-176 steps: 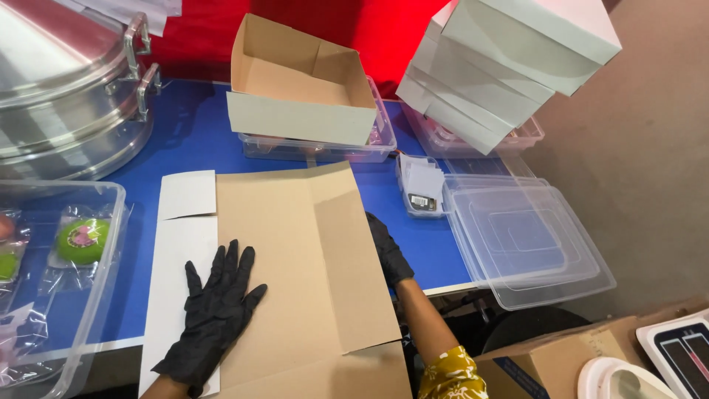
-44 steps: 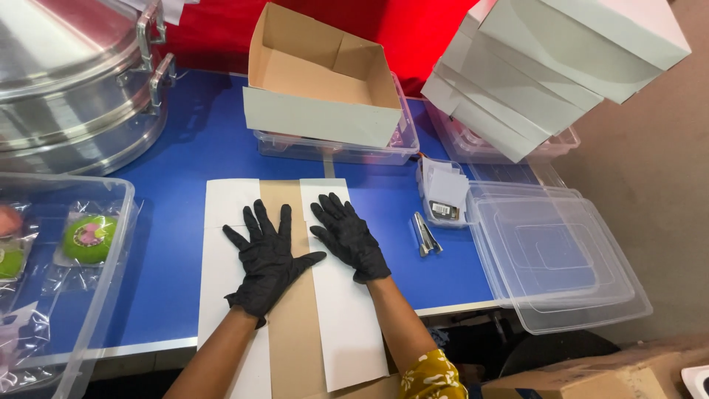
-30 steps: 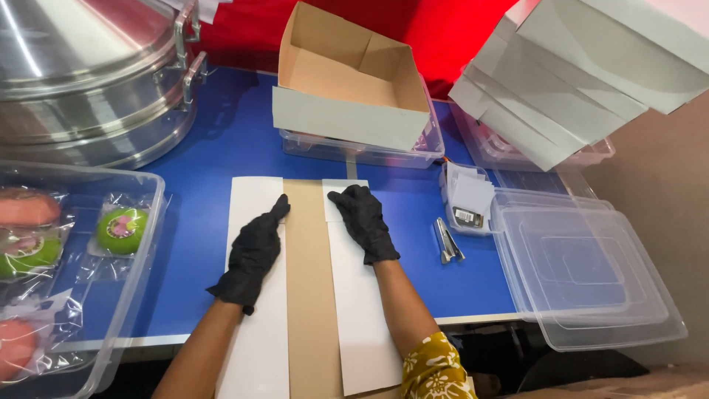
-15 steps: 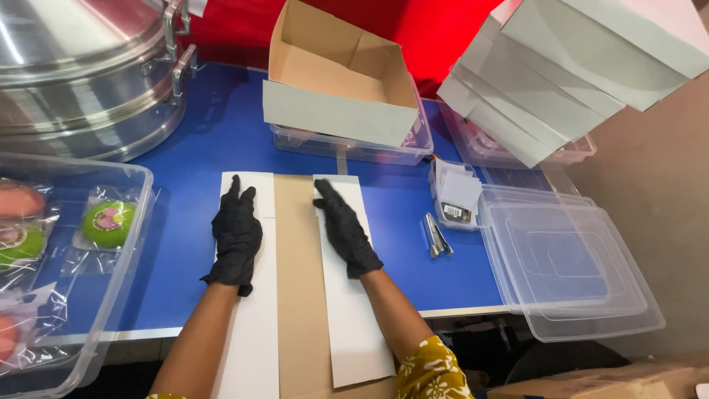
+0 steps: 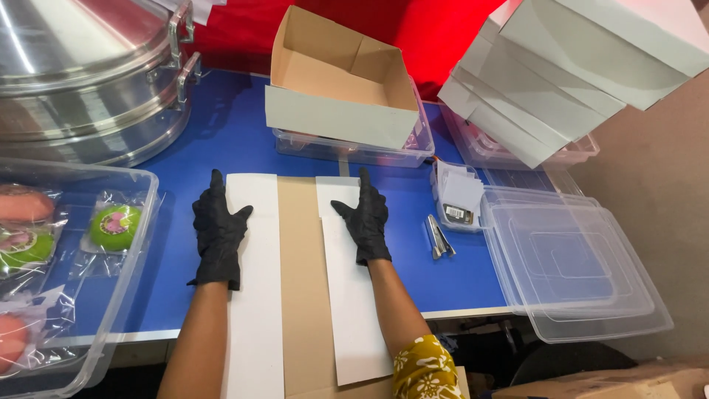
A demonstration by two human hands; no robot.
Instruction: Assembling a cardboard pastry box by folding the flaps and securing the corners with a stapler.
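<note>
A flat cardboard sheet [image 5: 301, 281] lies lengthwise on the blue table, brown down its middle with a white flap folded in on each side. My left hand [image 5: 218, 233], in a black glove, rests flat with fingers spread on the outer edge of the left white flap [image 5: 257, 310]. My right hand [image 5: 365, 218], also gloved, lies flat on the right white flap [image 5: 353, 310] near its far end. Neither hand grips anything.
An assembled open cardboard box [image 5: 336, 81] sits on a clear bin behind the sheet. White boxes [image 5: 569, 66] are stacked at the right, clear lids [image 5: 576, 266] below them. A metal clip [image 5: 438, 238] and a small container [image 5: 459, 199] lie between. Steamer pots [image 5: 81, 81] and a clear tub of wrapped sweets [image 5: 74, 251] stand at the left.
The wide open sheet has been folded into a narrow strip with white flaps inward. My hands have slid apart, the left toward the outer left edge, the right staying on the right flap.
</note>
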